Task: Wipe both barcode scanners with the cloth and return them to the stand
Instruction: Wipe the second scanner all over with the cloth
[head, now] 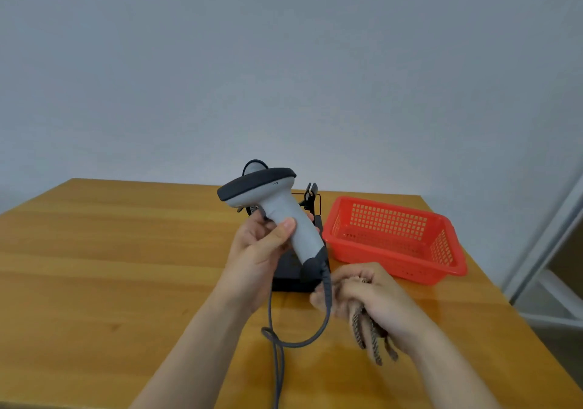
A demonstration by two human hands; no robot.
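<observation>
Both forearms are stretched forward from the lower edge of the frame over the wooden desk (94, 251). The left hand (255, 248) is raised in the middle of the frame and is closed around the grey handle of a barcode scanner (277, 210), with the thumb laid across the front of the handle. The scanner is held above the desk, its dark head at the top pointing to the left and its handle tilted down to the right. From the dark end of the handle a grey cable (277, 339) hangs down and makes a loop on the desk. The right hand (366, 295) is lower, right of centre, just beside the end of the handle, and is clenched on a bunched brown cloth (369, 336), whose ends hang below the fingers. Behind the scanner a black stand (290, 270) is seen on the desk. A red basket (394, 238) is placed to the right of the stand.
</observation>
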